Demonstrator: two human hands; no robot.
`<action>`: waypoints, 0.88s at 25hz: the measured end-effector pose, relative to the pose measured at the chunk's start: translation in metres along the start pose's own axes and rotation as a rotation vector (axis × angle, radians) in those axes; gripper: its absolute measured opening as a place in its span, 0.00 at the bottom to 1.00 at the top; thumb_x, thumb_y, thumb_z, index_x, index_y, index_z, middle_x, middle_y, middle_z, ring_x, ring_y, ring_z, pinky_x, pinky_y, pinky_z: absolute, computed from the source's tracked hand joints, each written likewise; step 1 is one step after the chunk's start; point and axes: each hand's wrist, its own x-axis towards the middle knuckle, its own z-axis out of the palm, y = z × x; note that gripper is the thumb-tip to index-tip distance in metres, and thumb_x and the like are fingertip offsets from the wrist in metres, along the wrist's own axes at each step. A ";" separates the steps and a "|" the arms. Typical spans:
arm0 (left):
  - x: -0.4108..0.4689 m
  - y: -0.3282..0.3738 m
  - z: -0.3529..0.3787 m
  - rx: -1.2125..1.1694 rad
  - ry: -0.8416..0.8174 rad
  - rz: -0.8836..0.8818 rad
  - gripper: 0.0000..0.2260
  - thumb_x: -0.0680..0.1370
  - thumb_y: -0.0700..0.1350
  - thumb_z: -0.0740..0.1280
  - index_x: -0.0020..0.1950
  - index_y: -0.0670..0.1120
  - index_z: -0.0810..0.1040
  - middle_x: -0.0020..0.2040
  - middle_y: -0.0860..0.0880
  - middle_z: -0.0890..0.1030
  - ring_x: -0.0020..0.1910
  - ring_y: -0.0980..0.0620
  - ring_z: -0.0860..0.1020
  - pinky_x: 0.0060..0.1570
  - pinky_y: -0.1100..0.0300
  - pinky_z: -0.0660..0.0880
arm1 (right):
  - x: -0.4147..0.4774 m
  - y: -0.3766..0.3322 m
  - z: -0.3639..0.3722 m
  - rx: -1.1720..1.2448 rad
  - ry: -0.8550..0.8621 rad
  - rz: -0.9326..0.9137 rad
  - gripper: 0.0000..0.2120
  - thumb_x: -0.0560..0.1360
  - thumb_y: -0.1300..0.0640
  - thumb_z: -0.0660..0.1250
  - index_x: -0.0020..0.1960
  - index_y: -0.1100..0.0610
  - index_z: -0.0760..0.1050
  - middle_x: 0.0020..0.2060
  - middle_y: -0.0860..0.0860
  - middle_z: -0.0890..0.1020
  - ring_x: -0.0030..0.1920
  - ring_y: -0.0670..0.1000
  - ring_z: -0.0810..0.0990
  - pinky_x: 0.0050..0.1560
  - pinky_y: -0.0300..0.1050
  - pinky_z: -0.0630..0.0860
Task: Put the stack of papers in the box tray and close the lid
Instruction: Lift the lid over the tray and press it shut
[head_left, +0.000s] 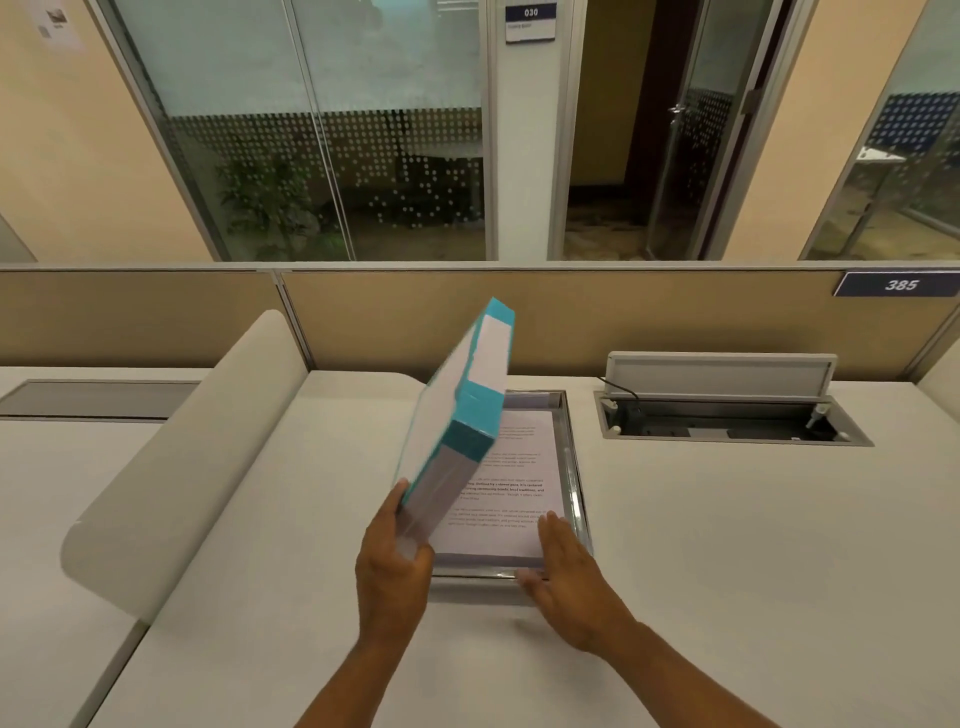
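So the stack of papers (511, 488) is already sitting down in the box tray (574, 486), printed side up, and what's left is getting the lid (460, 400) on. The left hand (395, 566) is wrapped around the lid's near corner, holding it tilted way up on edge, so most of it hangs up and away from that hand with the open side roughly facing the tray. The right hand (563, 569) is flat and spread, holding nothing, fingers resting on the near right corner of the papers and the tray rim just under them. Biggest risk imo: one hand on one corner of a lid that size means it can twist or slip out as it swings down, especially since the grip is at the low end. Second thing, that right hand sits right where the lid's wall has to land, so if it doesn't clear out in time the lid comes down on the fingers or sits crooked. Also if the lid drops skewed, its wall could catch the top sheets and crumple or drag them, or shove the tray along the counter (727, 545). The open cable hatch (727, 415) is well off to the right, probably not an issue.
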 end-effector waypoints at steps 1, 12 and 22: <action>0.000 0.000 0.002 0.054 -0.010 0.037 0.35 0.77 0.38 0.76 0.80 0.55 0.65 0.71 0.50 0.76 0.68 0.51 0.75 0.62 0.51 0.81 | -0.001 -0.006 -0.008 0.181 0.076 0.005 0.38 0.84 0.36 0.55 0.86 0.49 0.43 0.86 0.47 0.50 0.85 0.54 0.52 0.83 0.57 0.57; -0.009 -0.006 0.026 0.616 -0.155 0.406 0.33 0.70 0.40 0.82 0.74 0.48 0.77 0.70 0.46 0.82 0.68 0.34 0.81 0.63 0.30 0.78 | 0.005 -0.037 -0.066 0.774 0.433 0.311 0.23 0.78 0.32 0.62 0.66 0.45 0.68 0.52 0.46 0.81 0.47 0.50 0.84 0.31 0.36 0.82; 0.039 0.004 0.000 0.022 -0.169 -0.405 0.27 0.85 0.61 0.58 0.76 0.45 0.72 0.70 0.43 0.80 0.64 0.43 0.81 0.51 0.59 0.77 | 0.006 0.010 -0.039 0.594 0.331 0.479 0.21 0.83 0.39 0.60 0.70 0.50 0.70 0.50 0.44 0.79 0.46 0.49 0.81 0.29 0.33 0.77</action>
